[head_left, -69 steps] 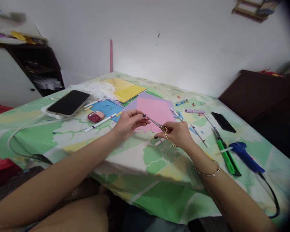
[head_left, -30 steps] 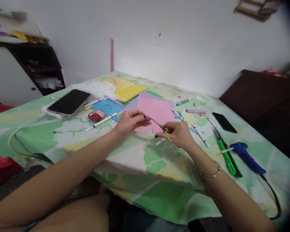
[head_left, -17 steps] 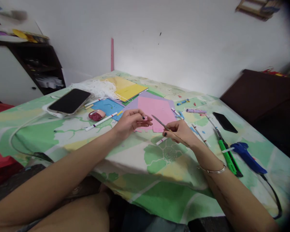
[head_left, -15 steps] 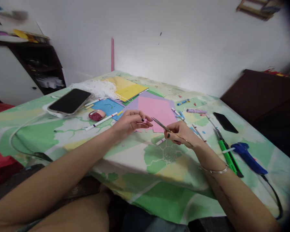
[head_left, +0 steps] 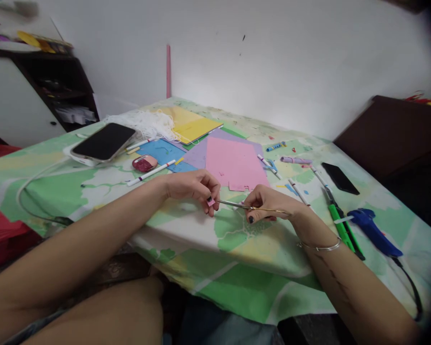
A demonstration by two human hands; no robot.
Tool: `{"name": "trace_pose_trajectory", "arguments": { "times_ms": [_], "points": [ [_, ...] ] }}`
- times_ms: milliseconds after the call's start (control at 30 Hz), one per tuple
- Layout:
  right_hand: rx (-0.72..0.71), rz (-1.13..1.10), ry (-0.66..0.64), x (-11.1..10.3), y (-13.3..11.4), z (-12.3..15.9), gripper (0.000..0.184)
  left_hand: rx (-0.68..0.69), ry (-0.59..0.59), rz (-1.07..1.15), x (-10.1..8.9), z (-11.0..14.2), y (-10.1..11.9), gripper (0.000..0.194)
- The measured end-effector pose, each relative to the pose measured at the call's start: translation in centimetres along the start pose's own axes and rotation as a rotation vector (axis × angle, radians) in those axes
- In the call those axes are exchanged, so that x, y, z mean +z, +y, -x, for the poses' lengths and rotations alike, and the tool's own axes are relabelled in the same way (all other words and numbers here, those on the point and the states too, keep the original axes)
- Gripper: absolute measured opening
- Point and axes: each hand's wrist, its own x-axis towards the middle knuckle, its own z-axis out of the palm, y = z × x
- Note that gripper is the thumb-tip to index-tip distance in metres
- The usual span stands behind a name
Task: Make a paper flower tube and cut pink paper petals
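Note:
Between the thumb and fingers of my left hand (head_left: 197,187) is a tiny piece of pink paper (head_left: 210,202). My right hand (head_left: 267,203) grips a pair of scissors (head_left: 237,204) with gold-coloured handles. Their blades look closed and point left, the tip close to the fingers of my left hand; whether it touches them I cannot tell. Behind both hands lies a pink sheet (head_left: 233,160) with notches along its near edge, on top of a purple sheet (head_left: 196,155).
At left lie a phone (head_left: 104,141), white string (head_left: 140,124) and a maroon-and-pink case (head_left: 144,163). A yellow pad (head_left: 197,125) is behind. On the right are markers (head_left: 299,192), a green cutter (head_left: 341,227), a blue glue gun (head_left: 375,232) and another phone (head_left: 340,178).
Both hands have come down and nearer to me, away from the pink sheet. The scissors have left the small pink piece and turned flatter. The view has tipped slightly downward.

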Motion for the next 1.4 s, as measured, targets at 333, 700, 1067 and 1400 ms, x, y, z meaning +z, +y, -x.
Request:
{"name": "trace_pose_trajectory", "arguments": {
  "times_ms": [333,700,1067,1400],
  "points": [
    [0.001,0.03,-0.074,0.06,0.13,-0.19,0.038,-0.025,-0.021,-0.016,0.62,-0.45,-0.23,0.007],
    [0.026,0.046,-0.107,0.08,0.14,-0.45,0.039,-0.005,-0.125,-0.029,0.25,-0.68,-0.63,0.006],
    [0.011,0.045,-0.121,-0.06,0.55,-0.54,0.037,-0.019,-0.092,-0.025,0.26,-0.73,-0.56,0.007],
    [0.02,0.037,-0.111,0.0,0.62,-0.61,0.038,-0.01,-0.097,-0.017,0.33,-0.67,-0.53,0.009]
  ]
}}
